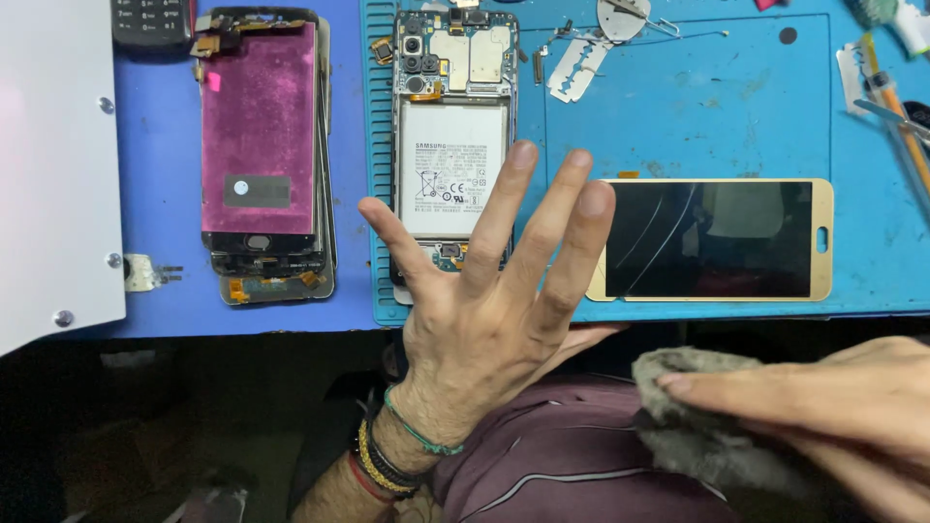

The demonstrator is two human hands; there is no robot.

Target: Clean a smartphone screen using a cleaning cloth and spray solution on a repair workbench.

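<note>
the left hand (pixel 484 310) is raised palm down, fingers spread wide and empty, over the opened phone with its white battery (pixel 453 155), whose long axis runs away from the person. the right hand (pixel 833 407) pinches a grey fuzzy cloth (pixel 688 407) low at the lap.

A stack of screen panels topped by a magenta one (pixel 260 136) lies at nine o'clock on the blue table (pixel 160 174), a razor blade (pixel 578 68) at twelve, a grey keypad device (pixel 150 21) at eleven, a white metal plate (pixel 53 165) far left
</note>
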